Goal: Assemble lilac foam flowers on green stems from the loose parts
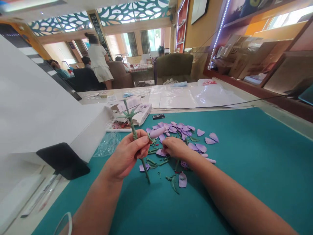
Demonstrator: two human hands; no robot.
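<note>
Left hand (pixel 133 146) clasping stem (pixel 133 128), right hand (pixel 176 147) among petals (pixel 160 152)

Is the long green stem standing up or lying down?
Up, but tilted: the left hand holds the stem, and its top leans toward the picture's left.

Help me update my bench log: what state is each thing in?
Green stem, held tilted
Left hand, closed around the stem
Purple bud, tilted, beside the left hand
Purple petals, loose, scattered
Right hand, among the petals, grip hidden
White box, open
Clear plastic wrap, crumpled
Green mat, spread flat
Black card, flat on the mat
</note>
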